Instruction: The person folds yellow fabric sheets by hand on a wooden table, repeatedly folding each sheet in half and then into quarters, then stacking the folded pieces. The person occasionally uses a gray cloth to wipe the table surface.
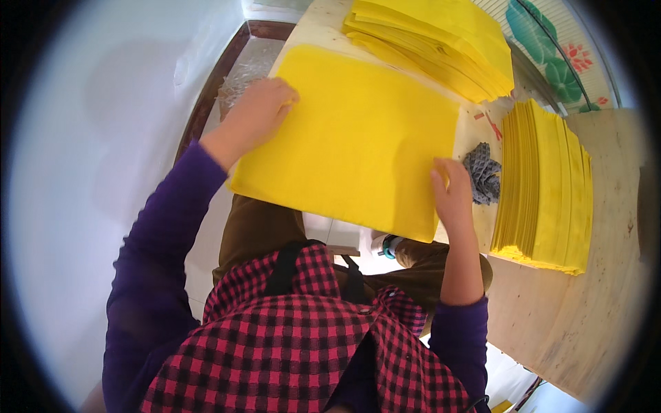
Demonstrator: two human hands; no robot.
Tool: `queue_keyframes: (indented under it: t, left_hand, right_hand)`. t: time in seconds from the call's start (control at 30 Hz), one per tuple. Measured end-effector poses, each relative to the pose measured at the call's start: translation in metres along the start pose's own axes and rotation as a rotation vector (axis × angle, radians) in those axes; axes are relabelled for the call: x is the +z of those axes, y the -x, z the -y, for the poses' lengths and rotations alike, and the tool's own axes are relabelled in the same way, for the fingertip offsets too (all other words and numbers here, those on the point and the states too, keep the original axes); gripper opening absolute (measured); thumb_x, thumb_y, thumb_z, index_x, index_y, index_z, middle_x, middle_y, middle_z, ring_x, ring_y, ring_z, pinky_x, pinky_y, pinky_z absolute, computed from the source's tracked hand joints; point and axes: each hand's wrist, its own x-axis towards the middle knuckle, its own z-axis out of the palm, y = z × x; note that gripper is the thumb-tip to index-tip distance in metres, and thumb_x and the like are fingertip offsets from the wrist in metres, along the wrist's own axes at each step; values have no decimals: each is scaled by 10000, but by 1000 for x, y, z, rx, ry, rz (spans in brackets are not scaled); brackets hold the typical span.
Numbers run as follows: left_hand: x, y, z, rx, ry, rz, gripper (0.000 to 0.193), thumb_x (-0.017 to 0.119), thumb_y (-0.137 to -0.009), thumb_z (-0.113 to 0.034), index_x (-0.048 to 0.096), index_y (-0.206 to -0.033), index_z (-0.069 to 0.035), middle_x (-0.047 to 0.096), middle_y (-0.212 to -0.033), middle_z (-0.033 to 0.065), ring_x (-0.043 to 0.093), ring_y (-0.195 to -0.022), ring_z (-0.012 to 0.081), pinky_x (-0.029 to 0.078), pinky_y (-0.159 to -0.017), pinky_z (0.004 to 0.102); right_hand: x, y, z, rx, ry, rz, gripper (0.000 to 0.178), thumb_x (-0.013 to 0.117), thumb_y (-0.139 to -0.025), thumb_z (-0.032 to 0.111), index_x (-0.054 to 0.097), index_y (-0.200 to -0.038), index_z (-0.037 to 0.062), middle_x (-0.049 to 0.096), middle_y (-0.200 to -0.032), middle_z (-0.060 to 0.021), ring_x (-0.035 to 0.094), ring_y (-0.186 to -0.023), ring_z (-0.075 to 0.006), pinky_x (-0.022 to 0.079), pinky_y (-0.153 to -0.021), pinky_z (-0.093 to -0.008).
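Note:
A yellow sheet of thin, fabric-like material (351, 138) lies flat across the near table edge in front of me, its near edge reaching over my lap. My left hand (256, 115) is over its left edge, with bent fingers and the thumb a little apart above the sheet. At the right edge, my right hand (454, 196) pinches the sheet between thumb and fingertips. Whether one layer or several lie under my hands, I cannot tell.
A thick pile of yellow sheets (441, 41) stands at the back. Another yellow stack (544, 189) rests on the wooden table (551, 320) to the right. A crumpled grey cloth (482, 172) and small red scraps (493, 126) lie between. A pale wall (89, 172) closes the left side.

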Motion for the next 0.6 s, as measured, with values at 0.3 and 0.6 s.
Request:
queue_keyframes:
  t: [0.3,0.6]
  left_hand:
    - [1,0,-7,-64,-4,82,217,579,-847,-33,590,-1063,-49,582,-1112,134,535,-1085,333,430,-926,432]
    - [1,53,11,-313,457,-125,390,514,-968,-116,487,-1348,-33,493,-1398,103,445,-1309,222,325,-1100,334]
  right_hand:
    - [8,-7,1,12,31,16,294,623,-859,119,602,-1123,-8,584,-1186,-203,508,-1154,-384,397,-1003,-432]
    - [-8,50,-11,295,-380,-166,323,560,-955,144,566,-1250,12,583,-1229,-128,557,-1123,-237,429,-969,-333]
